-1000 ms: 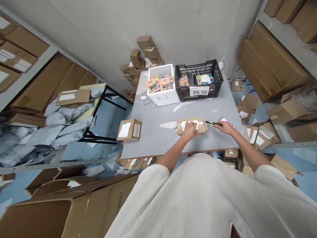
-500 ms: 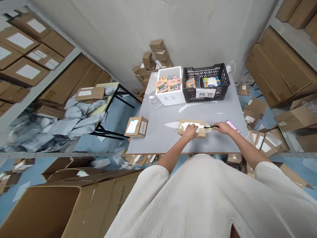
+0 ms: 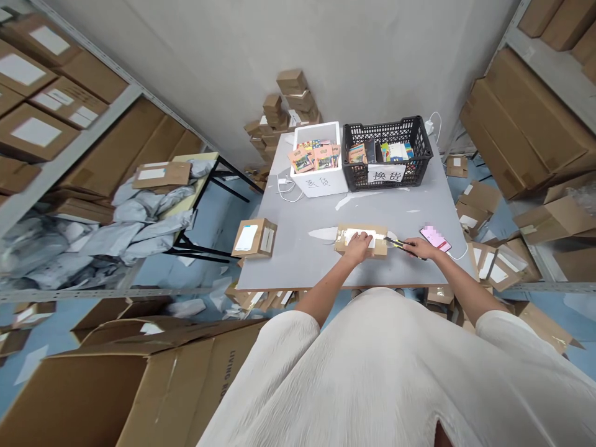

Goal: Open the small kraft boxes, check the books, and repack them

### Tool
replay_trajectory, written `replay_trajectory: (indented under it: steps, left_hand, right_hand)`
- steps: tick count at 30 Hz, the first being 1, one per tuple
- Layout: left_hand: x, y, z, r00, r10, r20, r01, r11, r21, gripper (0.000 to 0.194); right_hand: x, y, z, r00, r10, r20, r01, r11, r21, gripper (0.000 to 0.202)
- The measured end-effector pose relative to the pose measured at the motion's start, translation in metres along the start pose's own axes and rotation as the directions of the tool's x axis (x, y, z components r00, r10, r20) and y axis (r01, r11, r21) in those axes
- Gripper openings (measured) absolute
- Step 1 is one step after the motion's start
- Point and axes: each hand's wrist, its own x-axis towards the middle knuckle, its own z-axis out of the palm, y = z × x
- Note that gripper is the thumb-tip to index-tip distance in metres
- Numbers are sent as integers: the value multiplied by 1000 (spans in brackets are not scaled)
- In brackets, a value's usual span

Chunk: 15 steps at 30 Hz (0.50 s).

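Observation:
A small taped cardboard box (image 3: 380, 247) with a white label lies on the grey table in front of me. My left hand (image 3: 358, 246) rests on its top with the fingers spread over the label. In my right hand (image 3: 418, 247) is a black and yellow box cutter (image 3: 399, 242), gripped by its handle. Its front end reaches the right edge of the box; whether the blade is in the tape is too small to tell. Just beyond that hand lies a phone (image 3: 436, 238) with a pink screen.
A white foam box (image 3: 321, 184) and a black plastic crate (image 3: 389, 176), both holding booklets, stand at the table's back. Another labelled carton (image 3: 256, 238) sits at the left edge. A large open carton (image 3: 200, 379) is at lower left, and shelves of boxes flank both sides.
My right hand has shifted slightly toward me, and the box cutter has swung to a slant. More of the phone shows. My left hand stays on the box.

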Motion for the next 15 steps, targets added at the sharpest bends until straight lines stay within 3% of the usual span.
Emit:
replay_trajectory:
  steps: [15]
  left_hand:
    - [-3, -1, 4, 999, 19, -31, -19, 1000, -4, 66]
  right_hand:
    - [-15, 8, -4, 999, 47, 5, -47, 999, 23, 50]
